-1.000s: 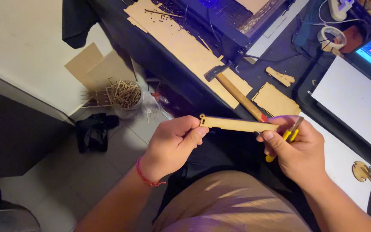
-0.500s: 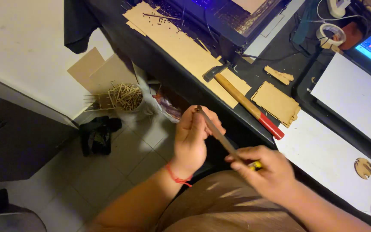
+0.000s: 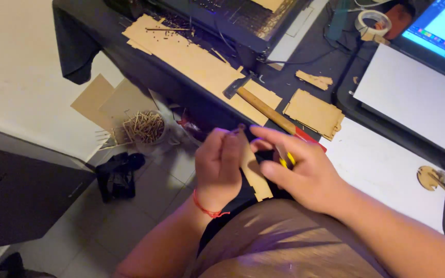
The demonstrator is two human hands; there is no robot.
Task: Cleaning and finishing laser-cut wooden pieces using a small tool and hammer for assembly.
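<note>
Head view: both hands over the lap, close together, just off the near edge of a dark table. Left hand, red string at the wrist, fingers curled and closed on a thin, flat wooden piece; piece notched along its lower edge, slanting down between the two hands. Right hand touching the same piece from the other side, fingers stretched across it, a yellow tool tucked among them; only a sliver of the tool visible, so kind unclear.

On the table just beyond the hands: hammer with wooden handle and red end, lying aslant. Beside it a small notched wooden panel; farther back a long cut board. White sheet to the right, tape roll near the far edge. Down on the tiled floor: tub of wooden sticks, black cloth nearby.
</note>
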